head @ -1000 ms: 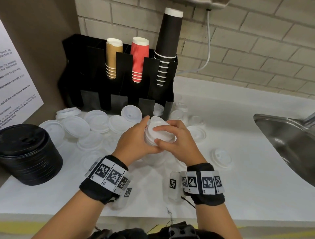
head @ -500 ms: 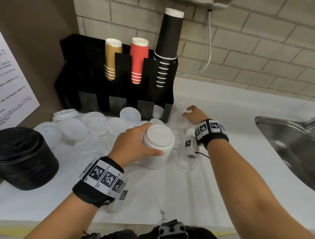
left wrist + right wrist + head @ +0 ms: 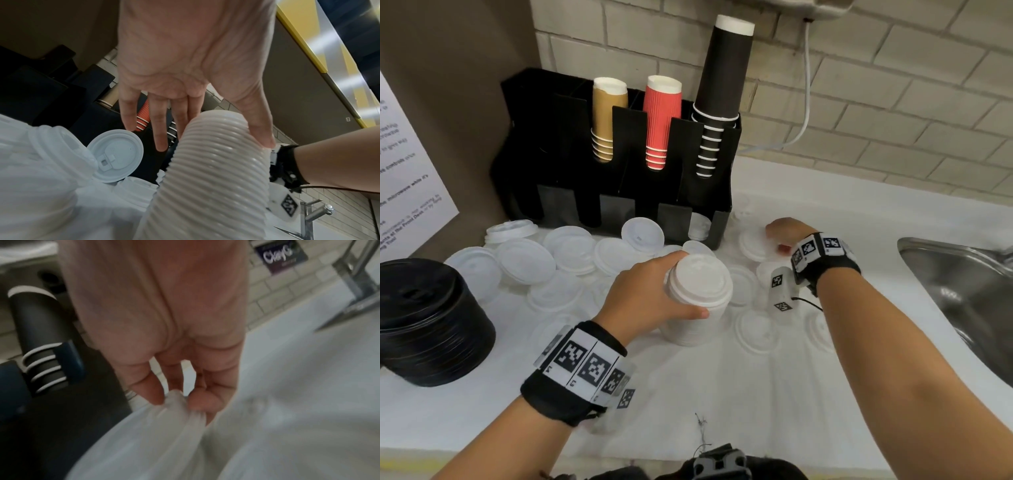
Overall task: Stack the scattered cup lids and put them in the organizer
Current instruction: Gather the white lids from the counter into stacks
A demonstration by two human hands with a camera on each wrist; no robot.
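Note:
A tall stack of white cup lids (image 3: 697,301) (image 3: 207,175) stands on the white counter (image 3: 722,394). My left hand (image 3: 650,294) (image 3: 205,129) grips its upper part, thumb on the near side and fingers round the far side. Beyond it, my right hand (image 3: 780,236) (image 3: 176,399) pinches the rim of a single white lid (image 3: 753,245) (image 3: 164,426) just right of the black organizer (image 3: 619,178). Several loose white lids (image 3: 571,246) lie scattered in front of the organizer and around the stack.
The organizer holds stacks of brown cups (image 3: 607,120), red cups (image 3: 661,120) and black cups (image 3: 719,92). A pile of black lids (image 3: 428,318) sits at the left. A steel sink (image 3: 962,291) is at the right. A brick wall runs behind.
My right hand left the stack, reached far right toward the organizer's corner and took hold of a loose lid. My left hand kept hold of the stack, now standing on the counter.

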